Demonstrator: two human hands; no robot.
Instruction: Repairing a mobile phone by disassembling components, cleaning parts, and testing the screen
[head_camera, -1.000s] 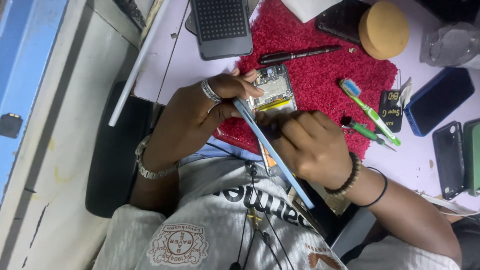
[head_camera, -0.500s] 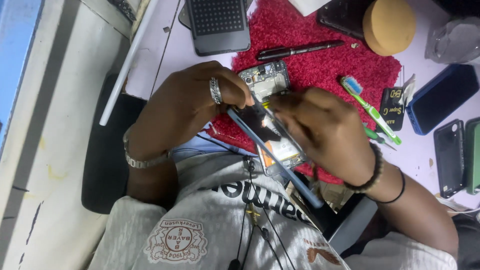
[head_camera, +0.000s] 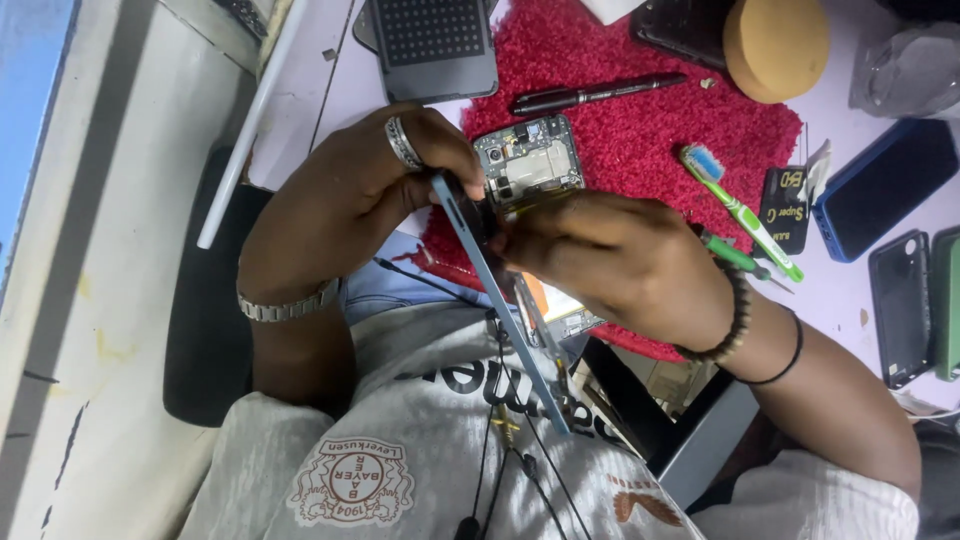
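Note:
Both of my hands hold a slim blue-framed phone (head_camera: 512, 335), seen edge-on and tilted, its lower end over my shirt. My left hand (head_camera: 350, 200), with a ring and a metal watch, grips the phone's upper end from the left. On the right, my right hand (head_camera: 620, 255), wearing a bead bracelet and a black band, pinches the same upper end. Just behind the hands an opened phone body (head_camera: 530, 165) with bare circuitry lies on a red mat (head_camera: 640, 130).
On the mat lie a black pen (head_camera: 590, 95) and a green toothbrush (head_camera: 745, 215). A dark perforated device (head_camera: 435, 45) sits at the back, a round tan disc (head_camera: 775, 45) beside it. A blue phone case (head_camera: 880, 190) and dark cases (head_camera: 905, 305) lie right. A white rod (head_camera: 250, 120) lies left.
The phone has turned from showing its face to edge-on. My right hand has slid up to its upper end, close to my left hand.

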